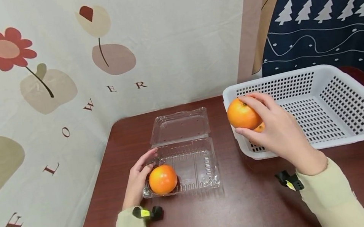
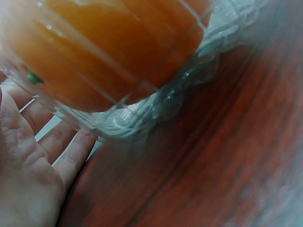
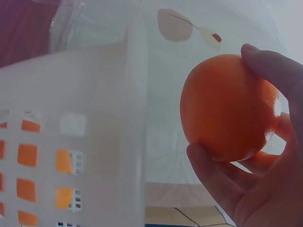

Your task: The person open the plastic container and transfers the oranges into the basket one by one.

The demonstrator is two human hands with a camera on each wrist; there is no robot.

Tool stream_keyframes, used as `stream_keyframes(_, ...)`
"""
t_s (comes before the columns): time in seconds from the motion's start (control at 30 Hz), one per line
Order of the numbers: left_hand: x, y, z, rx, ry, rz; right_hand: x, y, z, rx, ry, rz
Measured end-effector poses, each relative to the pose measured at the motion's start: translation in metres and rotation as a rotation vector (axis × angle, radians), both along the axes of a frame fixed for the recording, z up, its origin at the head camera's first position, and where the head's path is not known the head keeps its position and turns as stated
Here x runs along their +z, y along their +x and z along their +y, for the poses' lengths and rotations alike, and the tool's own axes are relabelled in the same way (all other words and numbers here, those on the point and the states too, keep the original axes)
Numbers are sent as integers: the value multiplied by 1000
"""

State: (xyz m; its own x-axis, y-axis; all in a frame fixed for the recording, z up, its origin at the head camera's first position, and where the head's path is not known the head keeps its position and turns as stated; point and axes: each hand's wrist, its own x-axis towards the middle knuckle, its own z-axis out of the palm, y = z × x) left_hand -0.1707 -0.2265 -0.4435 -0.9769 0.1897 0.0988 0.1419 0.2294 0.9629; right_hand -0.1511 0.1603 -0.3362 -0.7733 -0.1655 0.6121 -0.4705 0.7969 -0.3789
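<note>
Clamped with right hand around 1 orange, held up right of clear container. Resting loosely, uncurled, with left hand against container's left side. Probably best: lift past basket rim, carry left, lower gently beside seated orange in container's left part, keep container braced. Pointing stem end mostly up; nearly round, no obvious long axis.
</note>
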Motion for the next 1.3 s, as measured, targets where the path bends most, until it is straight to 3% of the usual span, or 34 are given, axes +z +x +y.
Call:
stream_keyframes(0.9,-1,0,0,0,13,8,9,1,45,-136,-69,-198)
stream_keyframes(1.3,1,0,1,10,2,-15,3,-5,64,-171,-79,-248)
